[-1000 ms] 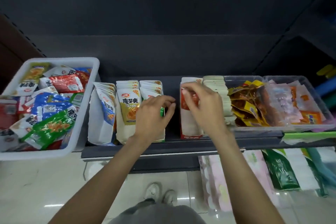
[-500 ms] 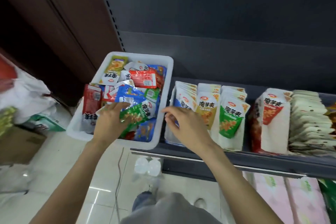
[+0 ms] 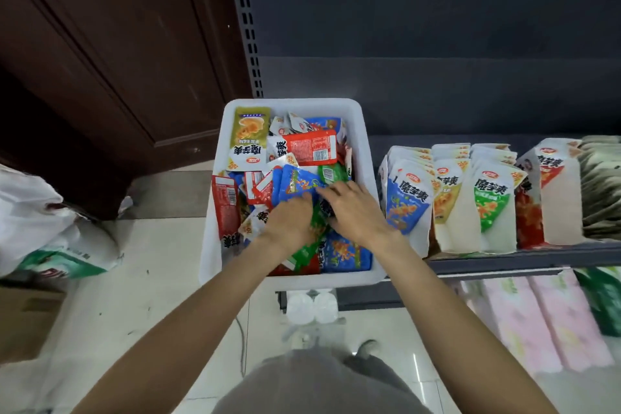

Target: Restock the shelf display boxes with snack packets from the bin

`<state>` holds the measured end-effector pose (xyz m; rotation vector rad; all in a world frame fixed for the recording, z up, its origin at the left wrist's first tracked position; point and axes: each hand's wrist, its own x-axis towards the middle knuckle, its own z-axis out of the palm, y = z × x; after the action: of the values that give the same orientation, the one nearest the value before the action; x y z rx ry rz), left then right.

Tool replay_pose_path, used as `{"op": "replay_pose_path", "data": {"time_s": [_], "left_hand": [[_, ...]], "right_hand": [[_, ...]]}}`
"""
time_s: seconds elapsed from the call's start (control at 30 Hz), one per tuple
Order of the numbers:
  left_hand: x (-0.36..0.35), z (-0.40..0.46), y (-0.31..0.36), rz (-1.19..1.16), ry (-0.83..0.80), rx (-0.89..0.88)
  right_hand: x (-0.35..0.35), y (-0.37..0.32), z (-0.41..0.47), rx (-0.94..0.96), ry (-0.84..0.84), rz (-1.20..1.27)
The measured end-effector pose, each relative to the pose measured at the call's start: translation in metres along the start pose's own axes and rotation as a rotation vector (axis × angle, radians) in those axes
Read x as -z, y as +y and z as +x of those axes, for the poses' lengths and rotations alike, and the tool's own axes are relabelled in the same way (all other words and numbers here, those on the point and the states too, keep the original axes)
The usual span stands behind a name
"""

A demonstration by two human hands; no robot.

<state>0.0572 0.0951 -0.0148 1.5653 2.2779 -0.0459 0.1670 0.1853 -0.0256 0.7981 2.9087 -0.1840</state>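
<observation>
A white bin [image 3: 367, 158] on the shelf's left end is heaped with red, blue, green and yellow snack packets. Both my hands are inside it. My left hand [image 3: 291, 220] has its fingers curled at the lower edge of a blue packet [image 3: 297, 182] on top of the pile. Just to the right, my right hand [image 3: 353, 212] lies on the packets with its fingers stretched toward that same blue packet. Right of the bin stand the display boxes: blue [image 3: 407, 202], yellow [image 3: 447, 202], green [image 3: 491, 202] and red [image 3: 552, 202], each with upright packets.
The dark shelf edge [image 3: 510, 257] runs right from the bin, with pink packs [image 3: 537, 323] on the level below. White plastic bags [image 3: 40, 228] and a cardboard box [image 3: 27, 323] sit on the tiled floor at left, before a brown door [image 3: 100, 60].
Both hands left the display boxes and moved left into the bin. The view swung left with them. My left hand shifted from a green packet to the blue one.
</observation>
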Motion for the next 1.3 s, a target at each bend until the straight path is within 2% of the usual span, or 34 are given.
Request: {"op": "replay_pose_path", "data": {"time_s": [0.1,0.17,0.3,0.37,0.43,0.6,0.77,0.83,0.9,0.97,1.07,1.3], "left_hand": [[0.008,-0.009,-0.026,-0.256,0.006,-0.032],[0.015,-0.021,-0.042,-0.384,0.071,-0.028],[0.032,-0.038,-0.059,-0.784,0.257,-0.091],[0.037,-0.04,-0.06,-0.879,0.307,-0.185],[0.038,-0.04,-0.054,-0.854,0.351,-0.297],[0.038,-0.039,-0.01,-0.833,0.426,-0.49],[0.037,-0.027,0.048,-0.905,0.393,-0.434],[0.033,-0.02,0.069,-0.805,0.382,-0.454],[0.024,-0.014,0.093,-0.625,0.396,-0.533],[0.013,-0.008,0.117,-0.457,0.364,-0.599],[-0.006,0.003,0.147,-0.224,0.296,-0.617],[-0.027,0.012,0.166,-0.031,0.229,-0.562]], "right_hand": [[0.003,-0.005,-0.012,-0.071,0.137,0.25],[0.008,-0.008,-0.02,-0.151,0.231,0.46],[0.03,-0.012,-0.033,-0.266,0.228,0.961],[0.045,-0.012,-0.041,-0.304,0.224,1.223],[0.057,-0.007,-0.051,-0.292,0.287,1.298],[0.077,0.004,-0.097,-0.309,0.549,1.313],[0.088,0.043,-0.163,-0.487,1.037,1.214],[0.085,0.068,-0.19,-0.595,1.187,1.057],[0.079,0.09,-0.209,-0.701,1.268,0.918],[0.071,0.107,-0.216,-0.765,1.266,0.785],[0.057,0.132,-0.214,-0.795,1.143,0.58],[0.057,0.178,-0.181,-0.597,0.736,0.221]]}}
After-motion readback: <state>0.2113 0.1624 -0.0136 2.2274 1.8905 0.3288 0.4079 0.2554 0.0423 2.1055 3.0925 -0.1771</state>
